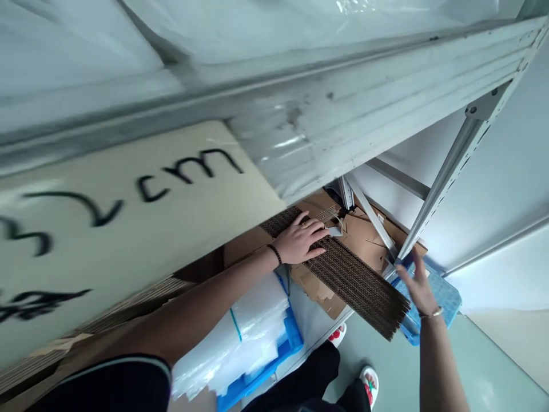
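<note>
Two hands are out in front of me, both down at the low shelf. My left hand (301, 240) lies palm down on the cardboard stack (349, 272), fingers spread flat over its fluted edges, pressing rather than gripping; a dark band sits at that wrist. My right hand (417, 284) is open, fingers loosely extended, at the stack's far lower corner; it holds nothing, and I cannot tell whether the fingertips touch the cardboard or the blue crate (446, 294) just behind them. A thin bracelet shows at that wrist.

The stack is a bundle of flat corrugated sheets seen edge-on, running diagonally from under my left hand down toward my right, its lower end sticking out past the shelf edge. It rests on other flattened brown boxes (364, 234) on the same shelf. A grey metal upright (441, 183) of the rack comes down just beside my right hand.

Near my left forearm, a pile of clear plastic sheets (249, 332) lies in a blue tray (291, 337). Above it hangs a large cardboard sign (128, 223) with black handwriting, and over that the underside of the upper shelf (343, 109), wrapped in plastic film. Below, on the green floor (480, 372), I see my white slippers (369, 382) with red marks.
</note>
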### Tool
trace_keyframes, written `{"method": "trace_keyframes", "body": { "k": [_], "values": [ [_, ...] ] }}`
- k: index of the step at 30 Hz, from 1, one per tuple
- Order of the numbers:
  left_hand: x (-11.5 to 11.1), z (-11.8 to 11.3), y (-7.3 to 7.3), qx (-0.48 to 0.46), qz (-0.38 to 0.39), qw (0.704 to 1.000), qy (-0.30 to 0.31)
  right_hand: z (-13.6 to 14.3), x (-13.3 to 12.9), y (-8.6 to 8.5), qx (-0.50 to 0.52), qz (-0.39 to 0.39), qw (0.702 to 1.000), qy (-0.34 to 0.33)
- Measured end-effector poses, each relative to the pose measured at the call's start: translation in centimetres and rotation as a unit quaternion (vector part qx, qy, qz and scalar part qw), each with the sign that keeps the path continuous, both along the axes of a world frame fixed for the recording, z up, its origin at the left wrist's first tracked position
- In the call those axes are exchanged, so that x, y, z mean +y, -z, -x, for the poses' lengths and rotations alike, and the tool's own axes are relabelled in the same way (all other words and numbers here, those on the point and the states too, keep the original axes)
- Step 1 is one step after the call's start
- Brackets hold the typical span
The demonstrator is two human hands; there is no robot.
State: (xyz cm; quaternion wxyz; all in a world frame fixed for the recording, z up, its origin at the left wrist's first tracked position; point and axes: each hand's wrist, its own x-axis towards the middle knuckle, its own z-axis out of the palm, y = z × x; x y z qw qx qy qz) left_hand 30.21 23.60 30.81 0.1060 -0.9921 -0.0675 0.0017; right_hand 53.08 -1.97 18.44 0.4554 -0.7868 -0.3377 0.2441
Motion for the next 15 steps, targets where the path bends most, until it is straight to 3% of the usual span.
{"method": "trace_keyframes", "body": {
  "k": [2, 5, 8, 11, 13, 15],
  "values": [
    [-0.2, -0.3, 0.0, -0.003, -0.003, 1.000, 0.001, 3.9, 2.8, -3.4, -0.147, 0.019, 0.982, -0.117],
    [-0.5, -0.7, 0.0, -0.004, -0.002, 1.000, 0.002, 10.3, 7.0, -6.1, -0.285, 0.128, 0.937, -0.155],
    [-1.1, -1.0, 0.3, -0.006, 0.005, 1.000, 0.003, 13.3, 8.6, -5.9, -0.318, 0.139, 0.930, -0.124],
    [-1.3, -0.8, 0.6, 0.005, 0.023, 0.999, 0.023, 13.0, 7.9, -4.6, -0.312, 0.112, 0.938, -0.104],
    [-0.6, 0.0, 0.0, -0.001, 0.038, 0.999, 0.029, 12.3, 7.1, -3.9, -0.309, 0.100, 0.940, -0.102],
    [1.2, 1.3, -1.7, -0.039, 0.054, 0.997, -0.026, 11.9, 6.6, -3.4, -0.308, 0.088, 0.943, -0.096]
  ]
}}
